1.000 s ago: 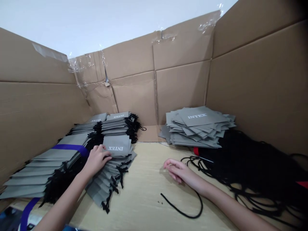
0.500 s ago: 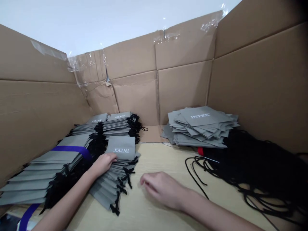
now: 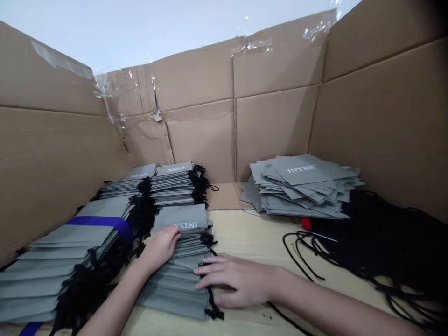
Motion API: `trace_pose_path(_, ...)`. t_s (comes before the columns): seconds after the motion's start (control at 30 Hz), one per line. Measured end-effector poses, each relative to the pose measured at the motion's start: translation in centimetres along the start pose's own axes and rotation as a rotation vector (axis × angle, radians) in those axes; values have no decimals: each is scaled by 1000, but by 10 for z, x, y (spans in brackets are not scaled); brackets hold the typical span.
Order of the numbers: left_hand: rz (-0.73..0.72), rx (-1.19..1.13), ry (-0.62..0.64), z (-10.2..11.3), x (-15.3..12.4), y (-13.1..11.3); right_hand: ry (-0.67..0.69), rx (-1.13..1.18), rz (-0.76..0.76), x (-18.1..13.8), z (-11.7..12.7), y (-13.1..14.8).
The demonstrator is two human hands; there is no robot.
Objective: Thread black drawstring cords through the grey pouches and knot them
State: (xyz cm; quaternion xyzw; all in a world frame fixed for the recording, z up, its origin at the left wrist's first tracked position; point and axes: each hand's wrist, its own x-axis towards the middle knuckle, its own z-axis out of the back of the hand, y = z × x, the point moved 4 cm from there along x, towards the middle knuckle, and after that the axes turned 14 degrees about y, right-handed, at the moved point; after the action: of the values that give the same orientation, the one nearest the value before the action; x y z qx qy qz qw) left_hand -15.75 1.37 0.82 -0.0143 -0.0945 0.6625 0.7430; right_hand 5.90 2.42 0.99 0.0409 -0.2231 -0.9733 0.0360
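Note:
A fanned stack of grey INTEX drawstring pouches [image 3: 182, 273] with black cords lies on the wooden table in front of me. My left hand [image 3: 159, 248] rests on the stack's left side, fingers curled over the top pouches below the logo. My right hand [image 3: 234, 280] lies flat against the stack's right edge, fingers stretched out and touching the black cord ends. Neither hand lifts anything.
More pouch stacks stand at the left, one wrapped in a purple band [image 3: 101, 221], with others behind [image 3: 171, 182]. A loose pile of cordless grey pouches [image 3: 301, 186] sits at the back right above a heap of black cords [image 3: 378, 242]. Cardboard walls [image 3: 273, 121] enclose the table [image 3: 252, 238].
My right hand has left the loose black cord and moved left to the stack's right edge. The fanned stack has been pushed together, and my left hand has slid along its top.

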Motion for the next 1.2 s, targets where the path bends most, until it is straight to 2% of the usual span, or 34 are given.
trace_pose_path(0.07,-28,-24,28,-3,0,-1,-86,30,-32,1,13,-6)
trace_pose_path(0.17,-39,-51,49,-6,-1,0,-295,-27,-170,10,32,-27)
trace_pose_path(0.23,-28,-59,57,-6,-1,2,-343,-119,-220,18,39,-42)
trace_pose_path(0.4,-9,-66,78,-6,0,4,-274,-316,-216,40,44,-59)
trace_pose_path(0.57,-14,-90,100,-8,1,5,-150,-349,-116,47,44,-60)
trace_pose_path(0.8,-23,-134,117,-3,-1,2,-179,-384,-148,52,31,-69)
trace_pose_path(1.0,-44,-91,122,2,-7,-3,-216,-223,-167,56,33,-70)
trace_pose_path(1.2,-43,-59,100,-3,-5,1,-166,0,-155,48,41,-65)
